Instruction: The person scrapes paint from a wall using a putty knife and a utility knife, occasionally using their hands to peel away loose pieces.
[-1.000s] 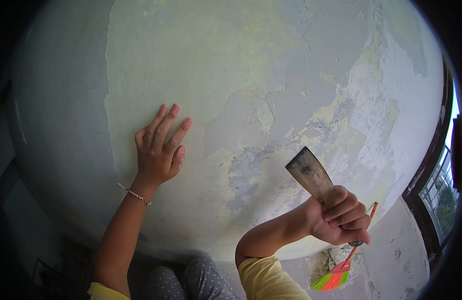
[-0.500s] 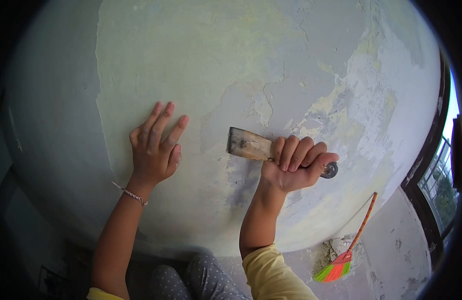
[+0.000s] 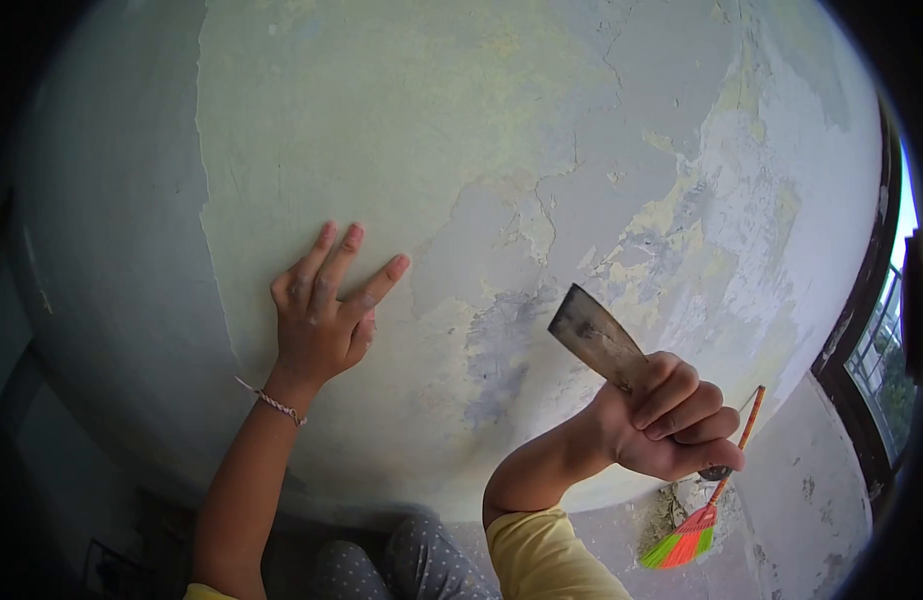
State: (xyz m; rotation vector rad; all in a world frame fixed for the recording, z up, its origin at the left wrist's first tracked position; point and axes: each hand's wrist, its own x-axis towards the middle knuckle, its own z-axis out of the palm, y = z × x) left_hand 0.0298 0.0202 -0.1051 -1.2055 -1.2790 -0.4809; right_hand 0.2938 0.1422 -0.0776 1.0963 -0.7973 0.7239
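My left hand (image 3: 324, 305) lies against the pale green part of the wall (image 3: 381, 130), fingers spread and holding nothing. A braided bracelet circles that wrist. Lower right of the cracked plaster, my right hand (image 3: 671, 415) is wrapped round the handle of a scraper (image 3: 598, 338). Its wide, stained blade points up and left, in front of the wall; whether it touches the surface I cannot tell. Patches of peeled paint and bare grey plaster spread above and beside the blade. The round end of the handle shows below my right thumb.
A broom (image 3: 689, 535) with orange and green bristles leans at the lower right, beside crumbled debris (image 3: 664, 512) on the floor. A dark-framed window (image 3: 881, 370) stands at the right edge. My knees in dotted trousers (image 3: 421, 565) show at the bottom.
My right hand has moved right and down with the scraper, whose blade now tilts more steeply upward. My left hand has shifted slightly right and down in view.
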